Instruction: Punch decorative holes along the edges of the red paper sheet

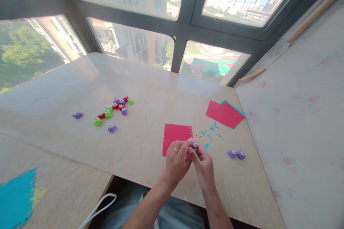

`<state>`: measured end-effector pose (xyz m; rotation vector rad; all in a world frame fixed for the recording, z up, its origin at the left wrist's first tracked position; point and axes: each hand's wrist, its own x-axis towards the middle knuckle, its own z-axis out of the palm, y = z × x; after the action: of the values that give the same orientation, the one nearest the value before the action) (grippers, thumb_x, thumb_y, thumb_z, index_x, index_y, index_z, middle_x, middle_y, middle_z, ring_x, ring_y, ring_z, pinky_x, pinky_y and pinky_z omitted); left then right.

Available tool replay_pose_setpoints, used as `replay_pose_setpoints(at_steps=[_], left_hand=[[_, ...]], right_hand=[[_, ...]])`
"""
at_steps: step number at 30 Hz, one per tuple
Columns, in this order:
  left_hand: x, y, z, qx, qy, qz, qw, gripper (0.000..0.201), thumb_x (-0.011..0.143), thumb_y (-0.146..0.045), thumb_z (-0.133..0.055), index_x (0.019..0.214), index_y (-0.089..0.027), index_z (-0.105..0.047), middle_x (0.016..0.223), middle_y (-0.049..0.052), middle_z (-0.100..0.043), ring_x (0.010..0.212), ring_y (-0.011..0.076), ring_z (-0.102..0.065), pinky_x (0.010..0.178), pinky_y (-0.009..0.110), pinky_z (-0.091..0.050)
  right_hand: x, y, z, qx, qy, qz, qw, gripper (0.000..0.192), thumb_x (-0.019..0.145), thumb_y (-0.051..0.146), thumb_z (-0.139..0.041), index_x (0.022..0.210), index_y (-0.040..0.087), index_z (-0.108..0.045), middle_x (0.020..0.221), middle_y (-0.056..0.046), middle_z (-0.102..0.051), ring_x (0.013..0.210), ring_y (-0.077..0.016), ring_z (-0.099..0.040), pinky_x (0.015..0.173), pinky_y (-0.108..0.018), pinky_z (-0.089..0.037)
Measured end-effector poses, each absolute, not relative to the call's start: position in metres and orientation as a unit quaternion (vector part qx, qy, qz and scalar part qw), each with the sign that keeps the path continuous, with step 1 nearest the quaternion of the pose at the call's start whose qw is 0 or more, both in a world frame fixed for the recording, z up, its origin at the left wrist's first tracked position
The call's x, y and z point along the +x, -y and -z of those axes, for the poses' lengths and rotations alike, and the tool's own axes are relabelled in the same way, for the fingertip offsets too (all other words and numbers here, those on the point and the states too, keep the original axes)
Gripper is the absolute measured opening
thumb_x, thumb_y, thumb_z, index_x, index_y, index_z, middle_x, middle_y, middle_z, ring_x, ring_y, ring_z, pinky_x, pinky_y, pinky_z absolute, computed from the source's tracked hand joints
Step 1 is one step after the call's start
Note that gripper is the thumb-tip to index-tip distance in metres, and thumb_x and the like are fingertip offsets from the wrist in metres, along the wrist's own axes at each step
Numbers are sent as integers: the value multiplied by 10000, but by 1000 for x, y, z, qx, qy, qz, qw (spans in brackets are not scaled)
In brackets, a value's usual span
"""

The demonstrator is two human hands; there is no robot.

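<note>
A small purple one-eyed toy (193,144) is pinched between the fingers of both my hands, at the right edge of a red paper sheet (174,132). My left hand (177,155), with a ring on one finger, is closed over the toy's left side and lies above the sheet. From the right, my right hand (203,162) grips the same toy with thumb and fingers. Small holes run along the sheet's right edge. My fingers hide the sheet's lower right corner and part of the toy.
Similar purple toys (237,155) sit at right, and several purple, red and green ones (108,114) at left. Blue paper bits (211,131) lie near stacked red and blue sheets (224,114). Lower left are a ragged-edged blue sheet (17,198) and a white cable (100,204). Windows (134,43) stand behind.
</note>
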<state>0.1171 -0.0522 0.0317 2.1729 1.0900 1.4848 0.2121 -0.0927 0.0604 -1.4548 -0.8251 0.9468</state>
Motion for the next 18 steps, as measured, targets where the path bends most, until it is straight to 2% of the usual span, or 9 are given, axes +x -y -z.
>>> replay_pose_setpoints(at_steps=[4,7,10,13,18], left_hand=[[121,54,-34,769,-350,-509,165,332,903,-197,-580,1230,-236,-532,927,91,-689,810,196,-642,708,328,-543],[120,48,-36,788,-343,-478,180,345,901,-199,-569,1240,-214,-506,1036,103,-680,933,209,-633,813,361,-536],[118,39,-37,815,-365,-405,195,288,890,-257,-588,1169,-199,-544,1149,114,-645,1079,243,-586,914,415,-498],[121,34,-38,840,-387,-326,198,288,863,-336,-626,1106,-190,-576,1204,129,-619,1144,281,-545,937,452,-477],[136,37,-36,850,-439,-223,186,323,811,-347,-674,1062,-164,-582,1178,151,-619,1084,320,-557,872,471,-492]], right_hand=[[219,90,-59,-626,320,-402,587,398,828,471,-666,1067,155,-697,892,-58,-732,824,-217,-674,721,-313,-547],[234,87,-55,-629,318,-396,588,405,832,475,-662,1083,157,-672,891,-66,-733,779,-210,-685,676,-304,-543],[256,82,-48,-647,328,-362,585,422,826,487,-665,1096,165,-627,923,-87,-743,742,-206,-700,636,-299,-539],[280,77,-40,-668,358,-336,559,418,812,499,-675,1058,168,-614,950,-109,-750,789,-223,-716,671,-318,-551],[312,70,-27,-668,448,-351,479,448,825,499,-653,1129,171,-627,1082,-129,-730,913,-251,-711,809,-385,-558]])
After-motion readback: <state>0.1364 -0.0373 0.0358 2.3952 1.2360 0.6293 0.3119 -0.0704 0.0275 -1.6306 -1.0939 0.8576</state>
